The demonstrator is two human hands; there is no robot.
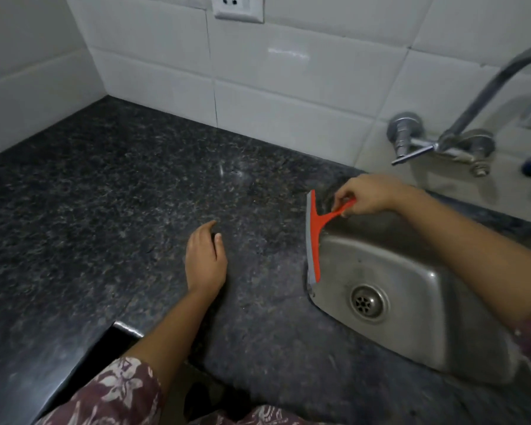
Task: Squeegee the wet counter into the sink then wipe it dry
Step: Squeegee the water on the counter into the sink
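Observation:
A dark speckled granite counter [120, 194] fills the left and middle of the head view. A steel sink [411, 271] with a round drain [367, 303] is set into it on the right. My right hand [365, 196] grips the handle of an orange squeegee [314, 240], whose grey blade lies along the sink's left rim. My left hand [206, 259] rests on the counter left of the sink, fingers loosely apart, holding nothing. No cloth is visible.
A chrome wall tap [485, 96] with a lever arches over the sink at the right. White wall tiles [288, 81] back the counter, with a socket [238, 6] at the top. The counter's front edge [83, 363] drops off at bottom left.

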